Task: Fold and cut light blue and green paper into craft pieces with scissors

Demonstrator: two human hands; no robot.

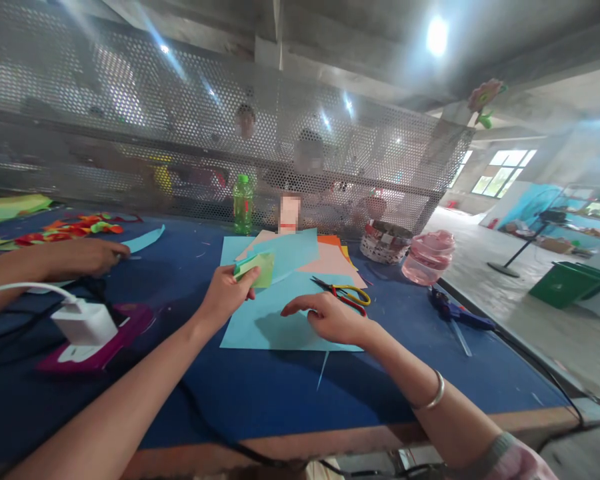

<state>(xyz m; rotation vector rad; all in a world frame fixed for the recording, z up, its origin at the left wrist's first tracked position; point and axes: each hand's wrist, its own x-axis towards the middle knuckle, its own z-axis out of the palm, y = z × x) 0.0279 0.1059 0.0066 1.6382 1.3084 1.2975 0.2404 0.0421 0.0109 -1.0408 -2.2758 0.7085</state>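
Note:
My left hand [224, 295] pinches a small folded piece of green paper [254, 269] above the sheets. My right hand [330, 319] rests open on a large light blue paper sheet [285, 320], holding nothing. Beneath and beyond my hands lies a loose pile of blue, pink and orange paper [300, 257]. Red-and-yellow-handled scissors [345, 297] lie just beyond my right fingers. A co-worker's hand [85, 259] comes in from the left, near a curved light blue paper strip [145, 240].
The blue work table [280, 393] holds a white charger [83, 322], a blue glue gun [455, 313], a woven basket [385, 241], a pink plastic jar [429, 257] and a green bottle [243, 204]. A perforated metal screen [215, 127] stands behind. The table's near edge and right edge bound the work area.

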